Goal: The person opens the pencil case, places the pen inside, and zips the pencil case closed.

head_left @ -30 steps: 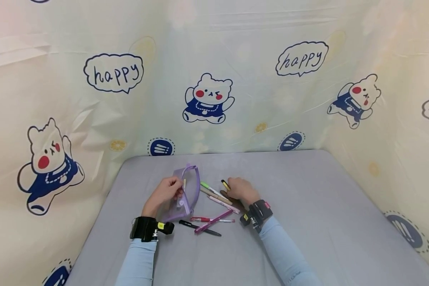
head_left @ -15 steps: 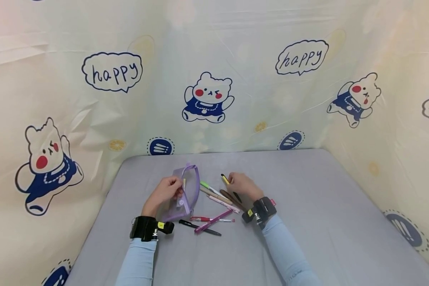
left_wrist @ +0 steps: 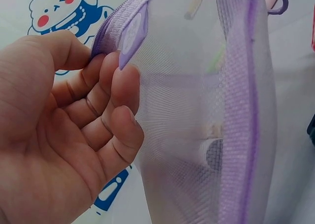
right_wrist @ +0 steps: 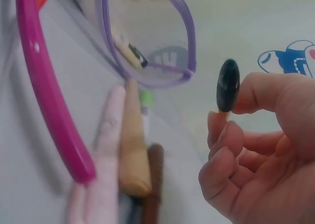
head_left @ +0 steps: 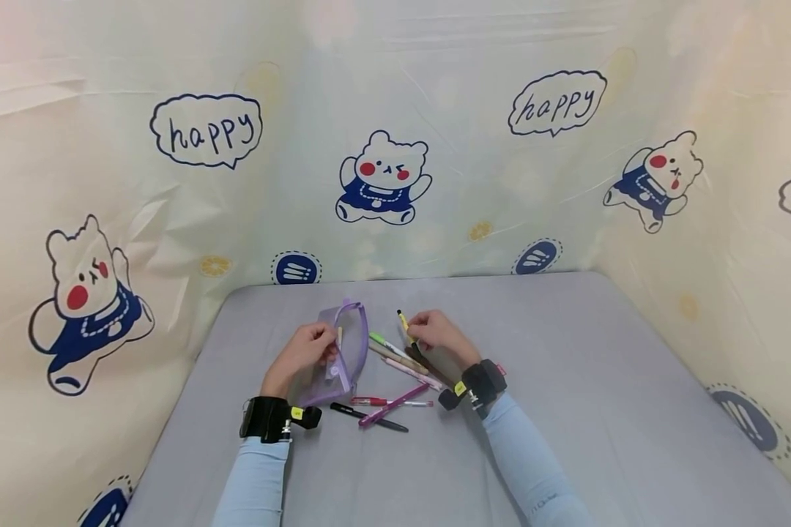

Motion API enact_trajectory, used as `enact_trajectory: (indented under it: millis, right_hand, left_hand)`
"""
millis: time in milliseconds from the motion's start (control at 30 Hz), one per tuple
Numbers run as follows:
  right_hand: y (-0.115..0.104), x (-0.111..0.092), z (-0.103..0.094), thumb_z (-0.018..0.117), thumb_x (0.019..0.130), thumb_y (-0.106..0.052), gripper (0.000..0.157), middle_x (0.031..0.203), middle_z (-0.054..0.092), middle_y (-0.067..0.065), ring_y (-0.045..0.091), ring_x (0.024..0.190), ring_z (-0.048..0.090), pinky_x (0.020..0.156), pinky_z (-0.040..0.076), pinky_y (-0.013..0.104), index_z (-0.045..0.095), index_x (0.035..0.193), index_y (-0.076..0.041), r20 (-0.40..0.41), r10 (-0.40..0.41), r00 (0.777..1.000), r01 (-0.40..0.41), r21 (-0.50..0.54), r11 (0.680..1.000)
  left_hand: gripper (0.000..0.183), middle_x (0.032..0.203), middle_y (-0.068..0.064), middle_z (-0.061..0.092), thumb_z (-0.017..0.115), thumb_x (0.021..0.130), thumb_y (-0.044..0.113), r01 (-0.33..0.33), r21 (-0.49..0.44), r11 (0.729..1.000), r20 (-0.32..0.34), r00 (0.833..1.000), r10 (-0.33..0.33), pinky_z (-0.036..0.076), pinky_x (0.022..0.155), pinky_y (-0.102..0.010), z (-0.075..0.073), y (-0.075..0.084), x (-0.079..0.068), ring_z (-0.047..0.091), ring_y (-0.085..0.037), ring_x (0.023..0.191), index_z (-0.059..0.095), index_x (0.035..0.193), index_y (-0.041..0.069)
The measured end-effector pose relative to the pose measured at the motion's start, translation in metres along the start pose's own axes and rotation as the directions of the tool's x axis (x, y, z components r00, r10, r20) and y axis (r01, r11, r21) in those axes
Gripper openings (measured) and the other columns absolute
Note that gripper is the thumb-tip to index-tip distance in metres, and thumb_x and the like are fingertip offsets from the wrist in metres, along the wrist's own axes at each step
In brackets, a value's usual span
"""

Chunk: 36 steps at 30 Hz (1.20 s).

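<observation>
My left hand (head_left: 306, 350) pinches the zipped edge of a purple mesh pencil pouch (left_wrist: 241, 111), whose mouth gapes to the right. Through the mouth, the right wrist view shows a pale pen (right_wrist: 130, 56) inside. Right of the pouch, my right hand (head_left: 437, 331) pinches a yellow pen (head_left: 404, 322) with black ends, raised and tilted over the other pens. Its black end (right_wrist: 228, 86) faces the right wrist camera. Below it lie a green-and-white pen (head_left: 385, 342), a tan pen (head_left: 405, 361), a pink pen (head_left: 409, 375) and a brown pen (head_left: 435, 367).
Nearer me on the grey table (head_left: 567, 410), a magenta pen (head_left: 395, 407) crosses over a red pen (head_left: 369, 402) and a black pen (head_left: 349, 413). A patterned curtain (head_left: 468, 168) hangs around the table's back and sides.
My right hand has lifted the yellow pen from the pile's right side and brought it left, towards the pouch. My left hand and the pouch have stayed put.
</observation>
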State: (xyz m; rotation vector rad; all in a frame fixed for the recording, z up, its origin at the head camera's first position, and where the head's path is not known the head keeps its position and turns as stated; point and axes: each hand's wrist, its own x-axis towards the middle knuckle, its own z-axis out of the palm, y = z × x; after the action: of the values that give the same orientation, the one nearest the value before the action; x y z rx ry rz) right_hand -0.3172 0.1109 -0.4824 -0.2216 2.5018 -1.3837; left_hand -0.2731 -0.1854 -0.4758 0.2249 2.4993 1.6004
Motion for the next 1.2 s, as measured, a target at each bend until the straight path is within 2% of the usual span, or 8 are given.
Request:
enact_trajectory:
  millis: [233, 367, 633, 800, 967, 1200]
  right_hand:
    - [-0.002, -0.004, 0.010, 0.062, 0.090, -0.016, 0.025, 0.079, 0.061, 0.005, 0.014, 0.057, 0.051, 0.052, 0.047, 0.024, 0.067, 0.110, -0.003, 0.029, 0.042, 0.999, -0.045, 0.087, 0.995]
    - [-0.005, -0.002, 0.015, 0.062, 0.090, -0.017, 0.028, 0.081, 0.062, 0.005, 0.015, 0.058, 0.052, 0.053, 0.047, 0.025, 0.066, 0.113, -0.001, 0.042, 0.030, 0.999, -0.035, 0.122, 0.992]
    - [-0.015, 0.002, 0.028, 0.061, 0.090, -0.016, 0.029, 0.084, 0.063, 0.005, 0.014, 0.059, 0.052, 0.053, 0.046, 0.025, 0.065, 0.113, 0.001, 0.068, 0.000, 0.998, -0.013, 0.185, 0.983]
    - [-0.023, 0.005, 0.037, 0.063, 0.090, -0.019, 0.028, 0.086, 0.066, 0.007, 0.015, 0.059, 0.051, 0.053, 0.047, 0.026, 0.066, 0.113, -0.002, 0.075, 0.014, 0.997, -0.028, 0.193, 0.981]
    - [-0.030, 0.008, 0.045, 0.064, 0.089, -0.019, 0.031, 0.089, 0.065, 0.007, 0.015, 0.059, 0.055, 0.055, 0.050, 0.028, 0.066, 0.114, 0.000, 0.087, -0.006, 0.996, -0.011, 0.194, 0.981]
    - [-0.040, 0.012, 0.053, 0.064, 0.090, -0.020, 0.023, 0.084, 0.063, 0.004, 0.018, 0.061, 0.056, 0.057, 0.050, 0.029, 0.066, 0.108, -0.005, 0.088, -0.031, 0.996, 0.015, 0.172, 0.985]
  left_hand:
    - [0.029, 0.080, -0.008, 0.062, 0.048, 0.103, 0.023, 0.015, -0.025, 1.000, 0.028, 1.000, -0.015, 0.051, 0.064, -0.033, 0.005, 0.002, 0.001, 0.057, -0.020, 0.070, 0.058, 0.088, 0.001]
    - [0.029, 0.079, -0.008, 0.061, 0.049, 0.103, 0.025, 0.019, -0.026, 0.999, 0.021, 1.000, -0.019, 0.050, 0.064, -0.032, 0.006, -0.003, 0.005, 0.057, -0.020, 0.070, 0.058, 0.088, 0.002]
    - [0.028, 0.079, -0.008, 0.062, 0.049, 0.102, 0.025, 0.010, -0.014, 1.000, 0.005, 1.000, -0.010, 0.050, 0.063, -0.031, 0.004, -0.002, 0.001, 0.056, -0.018, 0.069, 0.057, 0.087, 0.003]
    - [0.028, 0.080, -0.008, 0.061, 0.049, 0.103, 0.025, 0.010, -0.008, 1.000, 0.008, 1.000, -0.010, 0.050, 0.064, -0.032, 0.004, -0.002, 0.000, 0.056, -0.019, 0.070, 0.057, 0.088, 0.003]
    - [0.027, 0.080, -0.007, 0.061, 0.049, 0.102, 0.025, 0.021, -0.012, 1.000, 0.001, 1.000, -0.021, 0.050, 0.065, -0.032, 0.004, 0.000, 0.000, 0.057, -0.018, 0.069, 0.057, 0.086, 0.004]
    - [0.027, 0.078, -0.007, 0.062, 0.050, 0.102, 0.024, 0.020, -0.018, 1.000, -0.004, 1.000, -0.020, 0.051, 0.064, -0.033, 0.003, 0.001, 0.000, 0.057, -0.018, 0.069, 0.058, 0.086, 0.003]
